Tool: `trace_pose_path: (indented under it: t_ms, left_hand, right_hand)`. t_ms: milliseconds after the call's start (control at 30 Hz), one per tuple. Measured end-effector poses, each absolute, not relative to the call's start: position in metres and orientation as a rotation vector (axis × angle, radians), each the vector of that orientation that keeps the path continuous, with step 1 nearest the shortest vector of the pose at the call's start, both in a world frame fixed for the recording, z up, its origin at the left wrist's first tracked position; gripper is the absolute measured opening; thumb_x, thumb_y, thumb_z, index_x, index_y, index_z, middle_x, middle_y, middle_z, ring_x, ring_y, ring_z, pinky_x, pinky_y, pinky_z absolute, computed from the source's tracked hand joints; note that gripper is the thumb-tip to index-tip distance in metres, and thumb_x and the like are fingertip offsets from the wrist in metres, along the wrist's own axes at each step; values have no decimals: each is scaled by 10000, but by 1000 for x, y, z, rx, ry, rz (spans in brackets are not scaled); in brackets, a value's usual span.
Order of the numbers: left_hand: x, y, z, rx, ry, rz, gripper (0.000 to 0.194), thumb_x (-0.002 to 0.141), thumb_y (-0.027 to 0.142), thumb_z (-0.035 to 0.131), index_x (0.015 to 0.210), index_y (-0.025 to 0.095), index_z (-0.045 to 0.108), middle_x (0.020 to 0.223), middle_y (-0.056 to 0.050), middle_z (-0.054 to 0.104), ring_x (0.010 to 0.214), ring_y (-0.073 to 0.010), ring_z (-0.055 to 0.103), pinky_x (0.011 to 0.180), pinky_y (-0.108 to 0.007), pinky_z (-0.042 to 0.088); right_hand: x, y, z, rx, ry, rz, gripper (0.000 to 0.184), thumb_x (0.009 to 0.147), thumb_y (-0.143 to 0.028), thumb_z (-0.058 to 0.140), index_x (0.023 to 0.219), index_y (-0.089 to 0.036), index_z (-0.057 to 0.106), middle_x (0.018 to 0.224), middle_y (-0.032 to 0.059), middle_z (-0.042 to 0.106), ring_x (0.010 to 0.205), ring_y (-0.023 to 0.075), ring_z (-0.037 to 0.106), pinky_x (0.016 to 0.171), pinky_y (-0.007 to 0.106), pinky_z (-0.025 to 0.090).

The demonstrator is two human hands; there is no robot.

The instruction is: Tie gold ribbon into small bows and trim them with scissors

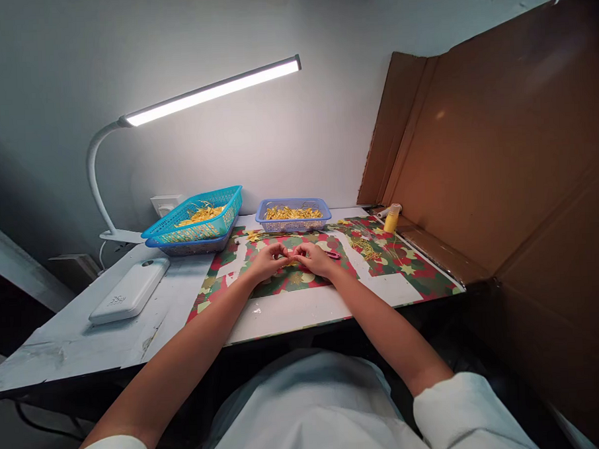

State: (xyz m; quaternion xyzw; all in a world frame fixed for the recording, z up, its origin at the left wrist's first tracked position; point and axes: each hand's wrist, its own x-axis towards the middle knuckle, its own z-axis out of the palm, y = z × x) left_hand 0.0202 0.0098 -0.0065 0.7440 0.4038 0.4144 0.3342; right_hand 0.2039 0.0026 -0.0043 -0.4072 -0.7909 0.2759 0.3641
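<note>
My left hand [267, 260] and my right hand [315, 257] meet over the red and green patterned mat [405, 266] in the middle of the table. Both have their fingers curled together, pinching a small yellow piece [292, 258] between their fingertips. The piece is too small to name. A pink item [333, 255] lies just right of my right hand.
A turquoise basket [200, 219] of yellow pieces sits stacked on another at the back left, a lilac basket [293, 215] behind my hands. A yellow bottle [392, 219] and loose yellow strands [367, 248] lie right. A white power bank [129, 290], lamp [209, 93] and cardboard wall [499, 149] surround.
</note>
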Motion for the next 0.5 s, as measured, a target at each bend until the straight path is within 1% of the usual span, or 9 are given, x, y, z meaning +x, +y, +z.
trace_pose_path:
  t_ms: [133, 300, 400, 500]
  left_hand:
    - [20, 12, -9, 1923, 1086, 1095, 372, 631, 518, 736, 689, 170, 619, 679, 1, 623, 540, -91, 453, 493, -214, 365]
    - [19, 16, -14, 1865, 1117, 1108, 341, 633, 483, 732, 739, 161, 695, 701, -26, 671, 534, -99, 482, 491, -221, 366]
    - [17, 16, -15, 1900, 1204, 1087, 311, 655, 463, 720, 767, 173, 728, 659, -17, 669, 486, -96, 467, 453, -224, 329]
    - [17, 13, -13, 1951, 1245, 1045, 295, 690, 452, 698, 800, 182, 746, 580, 4, 633, 430, -92, 439, 424, -231, 288]
  right_hand:
    - [202, 5, -7, -1050, -2060, 647, 156, 860, -238, 515, 719, -179, 542, 741, 11, 577, 687, 140, 500, 640, 264, 367]
    - [202, 6, -8, -1049, -2064, 615, 139, 868, -242, 500, 745, -183, 526, 781, 18, 573, 720, 141, 495, 656, 261, 363]
    - [203, 6, -8, -1054, -2070, 587, 132, 865, -232, 495, 743, -187, 516, 798, 21, 566, 728, 148, 493, 667, 266, 358]
    - [203, 6, -8, -1057, -2078, 560, 133, 867, -221, 484, 742, -188, 513, 807, 25, 561, 740, 156, 487, 678, 275, 355]
